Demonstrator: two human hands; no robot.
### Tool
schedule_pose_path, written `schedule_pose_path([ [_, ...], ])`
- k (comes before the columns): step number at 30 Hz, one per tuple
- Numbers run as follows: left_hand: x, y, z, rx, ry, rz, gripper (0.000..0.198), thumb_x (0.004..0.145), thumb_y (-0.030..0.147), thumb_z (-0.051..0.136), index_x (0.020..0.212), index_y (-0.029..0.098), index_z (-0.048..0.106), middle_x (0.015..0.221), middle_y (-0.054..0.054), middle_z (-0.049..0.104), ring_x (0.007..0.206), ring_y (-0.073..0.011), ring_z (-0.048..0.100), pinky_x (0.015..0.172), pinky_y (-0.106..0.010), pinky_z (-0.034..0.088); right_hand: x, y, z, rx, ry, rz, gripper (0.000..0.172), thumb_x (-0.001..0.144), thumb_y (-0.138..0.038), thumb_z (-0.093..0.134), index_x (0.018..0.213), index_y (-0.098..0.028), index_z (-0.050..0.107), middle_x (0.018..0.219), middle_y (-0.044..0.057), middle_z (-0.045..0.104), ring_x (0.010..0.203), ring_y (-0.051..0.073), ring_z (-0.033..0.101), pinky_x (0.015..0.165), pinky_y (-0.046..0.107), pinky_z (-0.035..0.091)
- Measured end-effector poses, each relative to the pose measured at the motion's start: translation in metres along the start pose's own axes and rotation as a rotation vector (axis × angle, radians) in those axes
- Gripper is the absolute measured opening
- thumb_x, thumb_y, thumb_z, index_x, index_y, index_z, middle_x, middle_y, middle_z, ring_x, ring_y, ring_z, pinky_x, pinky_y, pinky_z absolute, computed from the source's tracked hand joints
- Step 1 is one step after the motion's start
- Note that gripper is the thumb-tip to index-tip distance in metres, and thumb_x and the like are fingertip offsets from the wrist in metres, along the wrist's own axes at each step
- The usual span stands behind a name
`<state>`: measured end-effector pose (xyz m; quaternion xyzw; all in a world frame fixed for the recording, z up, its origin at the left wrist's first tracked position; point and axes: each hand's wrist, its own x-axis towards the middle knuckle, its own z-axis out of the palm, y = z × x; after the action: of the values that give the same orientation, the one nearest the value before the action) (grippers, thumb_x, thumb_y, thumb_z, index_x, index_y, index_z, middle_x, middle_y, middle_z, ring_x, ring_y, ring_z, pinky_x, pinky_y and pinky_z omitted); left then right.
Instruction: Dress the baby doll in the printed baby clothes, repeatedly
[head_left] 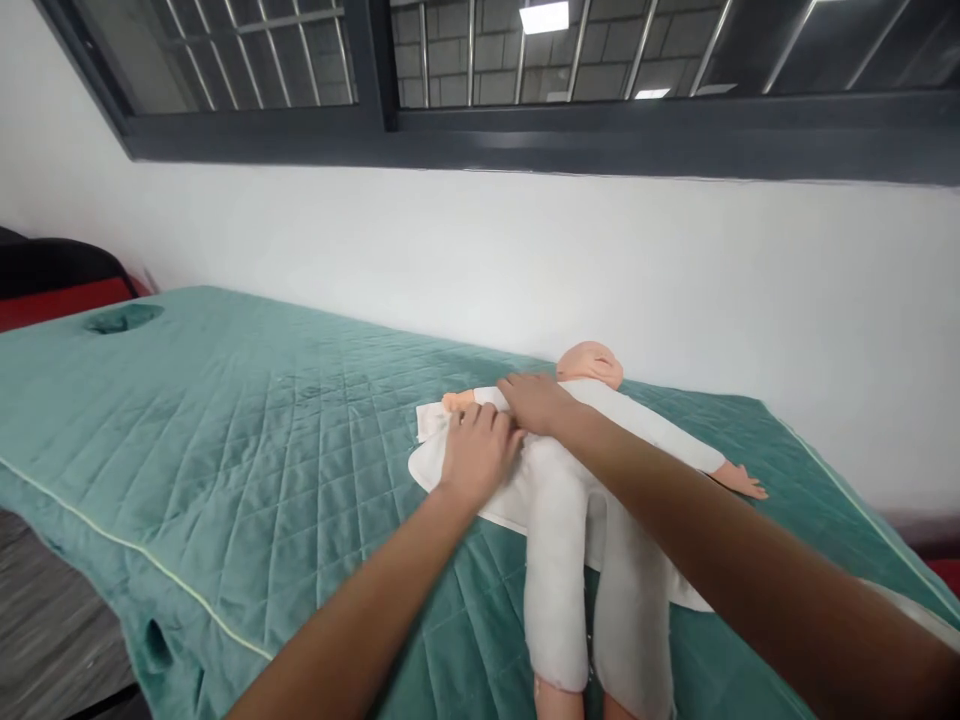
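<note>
A baby doll (556, 540) in white clothing lies on its back, its head (589, 363) toward the wall and its legs toward me. White cloth (426, 466) spreads out under its body and past its side on the left. My left hand (480, 450) is closed on this cloth beside the doll's waist, fingers bent over it. Just beyond, my right hand (536, 400) lies across the doll's trunk, its fingers curled down onto the cloth near the sleeve; its thumb is hidden. One doll hand (457, 400) shows left of my fingers, the other (739, 480) rests out to the right.
Green quilted cover (300, 440) drapes the bed, with a round hole (124, 318) at the far left. A white wall (450, 250) stands behind it, under a dark-framed window (525, 140) with bars. A black and red object (64, 275) sits beyond the bed's left end.
</note>
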<state>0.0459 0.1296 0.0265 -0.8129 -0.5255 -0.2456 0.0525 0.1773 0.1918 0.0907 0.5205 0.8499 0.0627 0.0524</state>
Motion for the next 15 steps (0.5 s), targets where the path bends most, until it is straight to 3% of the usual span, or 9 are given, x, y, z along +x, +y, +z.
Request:
schedule_pose_path([
  [5, 0.011, -0.037, 0.011, 0.114, -0.039, -0.147, 0.026, 0.096, 0.037, 0.053, 0.11, 0.016, 0.062, 0.119, -0.014, 0.062, 0.114, -0.0309, 0.053, 0.089, -0.045, 0.043, -0.003, 0.013, 0.005, 0.037, -0.001, 0.052, 0.026, 0.094, -0.036, 0.054, 0.111, -0.017, 0.058, 0.116, 0.015, 0.066, 0.102, 0.03, 0.062, 0.083, 0.039, 0.045],
  [11, 0.023, -0.04, 0.021, 0.056, -0.029, -0.1, 0.024, 0.097, 0.036, 0.051, 0.108, 0.019, 0.065, 0.114, -0.011, 0.066, 0.115, -0.0298, 0.054, 0.09, -0.042, 0.042, -0.022, 0.02, -0.001, 0.087, 0.091, 0.12, 0.022, 0.096, -0.036, 0.051, 0.107, -0.018, 0.059, 0.113, 0.012, 0.066, 0.099, 0.027, 0.062, 0.078, 0.035, 0.042],
  [15, 0.032, -0.047, 0.024, -0.06, -0.016, -0.09, 0.024, 0.099, 0.032, 0.046, 0.104, 0.02, 0.067, 0.109, -0.009, 0.069, 0.108, -0.026, 0.059, 0.082, -0.036, 0.043, -0.026, 0.021, -0.001, 0.145, 0.126, 0.14, 0.022, 0.095, -0.035, 0.052, 0.109, -0.02, 0.061, 0.113, 0.01, 0.066, 0.098, 0.025, 0.061, 0.077, 0.034, 0.04],
])
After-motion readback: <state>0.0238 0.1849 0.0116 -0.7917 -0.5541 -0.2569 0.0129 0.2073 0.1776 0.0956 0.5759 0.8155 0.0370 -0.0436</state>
